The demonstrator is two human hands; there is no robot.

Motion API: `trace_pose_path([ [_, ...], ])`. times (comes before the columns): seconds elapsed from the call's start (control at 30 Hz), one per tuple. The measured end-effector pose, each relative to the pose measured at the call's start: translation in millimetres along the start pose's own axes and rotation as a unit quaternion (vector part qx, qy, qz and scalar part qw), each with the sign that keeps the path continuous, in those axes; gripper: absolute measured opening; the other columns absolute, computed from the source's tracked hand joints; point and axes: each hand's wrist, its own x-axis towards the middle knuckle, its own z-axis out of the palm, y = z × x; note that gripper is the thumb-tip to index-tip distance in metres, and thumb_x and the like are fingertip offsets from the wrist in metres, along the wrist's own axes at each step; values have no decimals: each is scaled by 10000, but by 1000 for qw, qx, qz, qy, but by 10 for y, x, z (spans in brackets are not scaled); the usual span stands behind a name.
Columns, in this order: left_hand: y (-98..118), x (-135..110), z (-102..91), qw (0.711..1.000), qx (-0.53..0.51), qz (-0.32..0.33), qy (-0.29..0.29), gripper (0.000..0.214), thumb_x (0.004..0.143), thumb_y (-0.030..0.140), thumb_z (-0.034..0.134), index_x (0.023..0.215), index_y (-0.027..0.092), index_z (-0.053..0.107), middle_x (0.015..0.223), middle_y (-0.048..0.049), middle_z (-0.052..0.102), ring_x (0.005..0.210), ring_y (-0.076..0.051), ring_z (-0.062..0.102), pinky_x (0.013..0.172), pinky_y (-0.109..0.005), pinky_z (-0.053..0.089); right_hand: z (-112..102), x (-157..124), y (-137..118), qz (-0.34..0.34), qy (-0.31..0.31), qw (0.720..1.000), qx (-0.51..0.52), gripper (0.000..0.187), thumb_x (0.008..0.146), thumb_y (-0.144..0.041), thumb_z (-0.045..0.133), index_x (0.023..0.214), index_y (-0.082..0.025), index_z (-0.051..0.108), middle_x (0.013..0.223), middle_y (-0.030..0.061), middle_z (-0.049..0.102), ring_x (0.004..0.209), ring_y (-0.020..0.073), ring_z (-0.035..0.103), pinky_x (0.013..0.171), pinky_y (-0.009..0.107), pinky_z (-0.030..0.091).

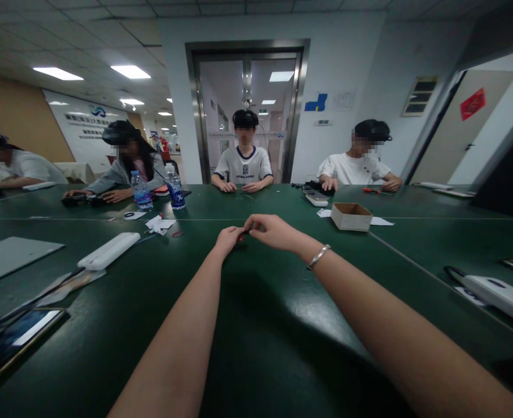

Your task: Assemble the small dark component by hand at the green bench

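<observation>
Both my arms stretch out over a dark green table (256,325). My left hand (229,240) is closed, its fingers pinched round something small and dark that I cannot make out. Right beside it, my right hand (270,231) curves over with thumb and forefinger brought together at the same spot. The fingertips of the two hands meet or nearly meet, and what lies between them is mostly hidden. A silver bracelet (319,256) circles my right wrist.
An open small box (351,218) stands beyond my right hand. Two water bottles (176,188), crumpled paper (159,224) and a white power bank (110,251) lie to the left. A phone (21,339) is at near left, another white device (502,296) at right. Several people sit around the table.
</observation>
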Motion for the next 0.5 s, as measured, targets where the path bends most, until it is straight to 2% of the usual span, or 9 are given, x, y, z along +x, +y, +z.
trace_pose_path([
  [0.07,19,0,71,999,-31,8,-4,256,713,392,545,720,143,602,642,-19,595,590,-120,521,568,-239,387,128,158,476,140,43,987,59,106,767,-163,652,839,-165,575,579,-38,528,467,72,461,464,176,363],
  [0.13,30,-28,113,998,-43,23,-26,247,692,393,570,710,148,600,645,-13,594,596,-118,520,580,-238,389,245,198,806,264,25,950,166,184,785,-283,661,831,-164,528,520,-41,505,391,79,457,387,176,348],
  [0.17,36,-47,123,998,-41,28,-37,247,688,395,574,709,150,600,646,-12,594,599,-119,521,585,-239,391,295,185,910,292,13,928,231,211,813,-334,631,834,-160,512,524,-29,520,385,85,474,368,175,353],
  [0.2,42,-65,127,998,-40,29,-43,246,688,394,573,712,151,599,647,-12,594,601,-119,522,588,-241,393,338,159,979,299,8,907,297,222,845,-359,589,836,-156,502,539,-13,542,395,90,496,364,171,367],
  [0.3,67,-104,122,998,-41,23,-46,243,693,387,563,720,148,595,644,-14,592,605,-122,525,590,-243,394,410,61,1040,255,16,861,441,205,899,-317,523,813,-132,506,587,33,596,454,89,551,413,157,438],
  [0.37,79,-113,119,998,-33,25,-53,257,687,396,572,738,147,607,655,-18,602,621,-128,532,596,-246,396,413,15,1033,231,23,846,480,174,886,-262,552,795,-115,528,592,46,608,477,90,572,455,159,477],
  [0.5,59,-101,105,996,-13,37,-78,295,667,394,601,813,143,653,739,-35,639,665,-135,542,621,-253,396,376,-26,1045,226,25,834,502,44,854,-133,580,864,-92,567,613,60,624,511,96,600,498,159,511],
])
